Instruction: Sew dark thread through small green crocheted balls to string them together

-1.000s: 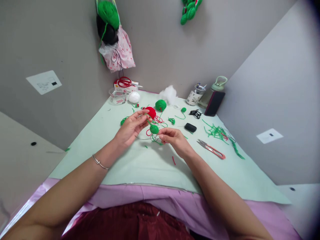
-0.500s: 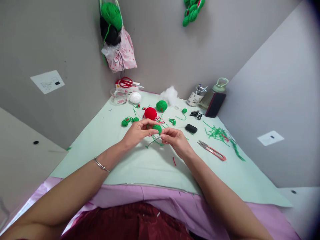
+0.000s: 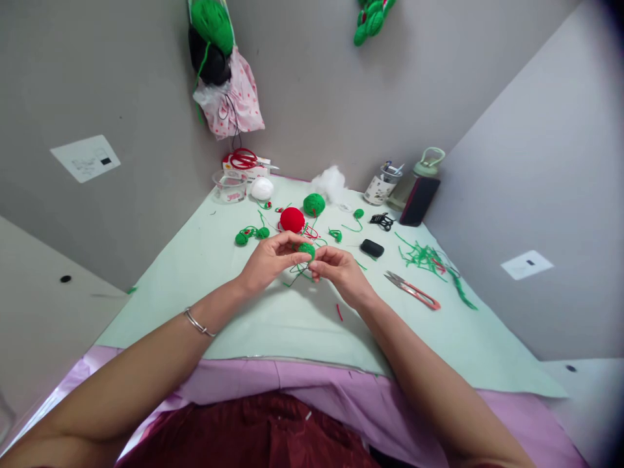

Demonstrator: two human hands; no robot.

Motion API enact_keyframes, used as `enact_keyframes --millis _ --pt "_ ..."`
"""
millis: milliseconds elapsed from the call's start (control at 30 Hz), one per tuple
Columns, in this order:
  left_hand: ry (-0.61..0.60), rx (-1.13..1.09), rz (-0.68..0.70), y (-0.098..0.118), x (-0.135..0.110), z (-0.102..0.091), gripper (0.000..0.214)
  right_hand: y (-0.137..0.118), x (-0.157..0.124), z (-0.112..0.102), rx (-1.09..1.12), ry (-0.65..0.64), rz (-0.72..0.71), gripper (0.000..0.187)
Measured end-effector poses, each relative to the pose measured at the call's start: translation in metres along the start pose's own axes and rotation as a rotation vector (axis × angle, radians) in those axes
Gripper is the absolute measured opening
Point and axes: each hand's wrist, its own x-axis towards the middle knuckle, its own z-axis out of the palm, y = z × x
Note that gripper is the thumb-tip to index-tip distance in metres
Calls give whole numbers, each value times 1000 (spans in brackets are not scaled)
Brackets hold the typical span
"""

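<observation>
Between the thumb and fingers of my left hand [image 3: 267, 260] is a small green crocheted ball [image 3: 307, 249]. My right hand [image 3: 341, 270] is closed in a pinch at the ball's right edge; whatever lies between its fingertips is too small to make out. Green yarn ends and a dark thin strand [image 3: 295, 279] hang below the ball. Just behind my left fingers lies a red yarn ball [image 3: 292, 220], with loose red strands beside it. A green yarn ball [image 3: 314, 205] rests farther back.
Thread snips [image 3: 413, 290], a black case [image 3: 372, 247] and green yarn scraps [image 3: 423, 257] lie to the right. Small green crocheted pieces [image 3: 251, 234] lie left. White stuffing [image 3: 329, 184], a pen cup [image 3: 382, 186], a phone [image 3: 420, 201] and red scissors [image 3: 246, 158] are at the back.
My right fingertips have shifted slightly left, closer in against the green ball. My left hand keeps its hold. The whole view has shifted a little.
</observation>
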Motion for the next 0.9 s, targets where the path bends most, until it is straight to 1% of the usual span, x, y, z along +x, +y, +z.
enact_keyframes --millis 67,100,167,200,233,300,400,500,700,800,900 --pt "-10 39 -9 -2 0 0 31 -1 1 -5 -136 -15 7 25" --pt "-26 73 -19 -5 1 -1 30 -2 2 -10 -226 -1 7 23" --pt "-95 157 -63 -14 1 -3 26 -4 4 -20 -378 73 0 22" --pt "-139 196 -100 -19 2 -4 25 -4 5 -26 -409 121 -6 22" --pt "-181 226 -143 -25 2 -5 23 -5 7 -32 -404 166 -10 22" --pt "-229 255 -206 -34 2 -7 22 -5 8 -41 -326 218 -14 24" --pt "-234 259 -205 -40 2 -9 22 -3 9 -46 -236 225 -1 25" --pt "-255 247 -199 -42 3 -10 23 -1 8 -42 -261 168 12 23" --pt "-267 257 -209 -41 2 -9 25 7 4 -26 -368 -22 44 20" --pt "-275 296 -186 -38 1 -8 21 14 3 -19 -447 -9 1 20" --pt "-252 370 -126 -35 0 -7 15 19 2 -9 -572 39 -113 14"
